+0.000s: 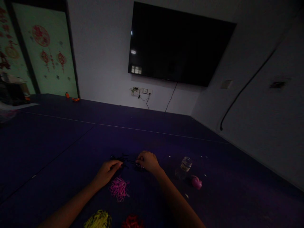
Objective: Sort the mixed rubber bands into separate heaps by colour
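On the dark blue surface, dark strands that look like black rubber bands (125, 157) lie in a loose spread between my hands. My left hand (107, 172) is at their left side, thumb and fingers pinched together on some of them. At the right side, my right hand (148, 160) has its fingers closed downward over a small dark clump. Its fingertips are partly hidden. Just below my left hand sits a heap of pink rubber bands (119, 189). Nearer to me are a yellow heap (99, 219) and a red heap (133, 222), both cut off by the lower edge.
A clear glass jar (186, 164) stands right of my right arm, beside a shiny pink object (196, 182). White scraps (186, 196) are scattered around them. Small orange items (67, 95) lie far left. A television (180, 44) hangs on the wall above sockets (142, 91).
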`<state>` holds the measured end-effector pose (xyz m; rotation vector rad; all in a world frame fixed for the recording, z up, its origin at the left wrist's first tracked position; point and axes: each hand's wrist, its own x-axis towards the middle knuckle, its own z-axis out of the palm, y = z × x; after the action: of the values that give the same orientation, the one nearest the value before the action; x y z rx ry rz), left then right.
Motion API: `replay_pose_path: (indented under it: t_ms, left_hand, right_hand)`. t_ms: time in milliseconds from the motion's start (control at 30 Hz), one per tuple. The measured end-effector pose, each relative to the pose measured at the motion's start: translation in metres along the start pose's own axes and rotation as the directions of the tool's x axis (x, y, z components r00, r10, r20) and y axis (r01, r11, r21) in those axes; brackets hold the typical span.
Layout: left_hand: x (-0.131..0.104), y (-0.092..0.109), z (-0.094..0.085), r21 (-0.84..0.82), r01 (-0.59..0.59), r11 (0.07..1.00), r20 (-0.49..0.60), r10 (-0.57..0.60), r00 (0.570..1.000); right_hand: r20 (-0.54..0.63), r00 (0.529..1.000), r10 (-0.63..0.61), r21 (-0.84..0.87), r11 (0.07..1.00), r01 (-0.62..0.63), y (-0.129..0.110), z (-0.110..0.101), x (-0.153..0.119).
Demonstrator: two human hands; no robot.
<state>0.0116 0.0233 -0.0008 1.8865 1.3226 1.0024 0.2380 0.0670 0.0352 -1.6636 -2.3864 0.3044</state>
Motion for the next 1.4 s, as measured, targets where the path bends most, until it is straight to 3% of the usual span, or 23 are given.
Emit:
replay_pose_path:
  t_ms: [200, 400, 600, 900, 1400]
  left_hand:
    - [0.001, -0.001, 0.0, -0.018, 0.009, 1.0, -0.01, -0.009, 1.0]
    - [-0.001, 0.003, 0.0, -0.016, -0.006, 1.0, -0.018, 0.006, 1.0]
    - [0.0, 0.004, 0.0, 0.018, -0.028, 0.999, -0.003, 0.028, 1.0]
    - [0.0, 0.003, 0.0, 0.015, -0.02, 1.0, -0.011, 0.021, 1.0]
    - [0.0, 0.002, 0.0, 0.01, -0.017, 1.0, -0.008, 0.017, 1.0]
  right_hand:
    - [-0.04, 0.999, -0.008, 0.025, 1.0, 0.009, 0.001, 0.005, 0.002]
    - [-0.049, 0.997, 0.066, 0.112, 0.992, -0.06, 0.013, -0.012, 0.005]
    - [0.011, 0.981, 0.192, -0.056, 0.98, -0.191, 0.026, -0.031, -0.001]
    - [0.077, 0.997, 0.018, -0.099, 0.995, -0.011, 0.007, -0.019, -0.001]
    - [0.103, 0.995, 0.005, -0.197, 0.98, 0.015, 0.001, -0.013, -0.004]
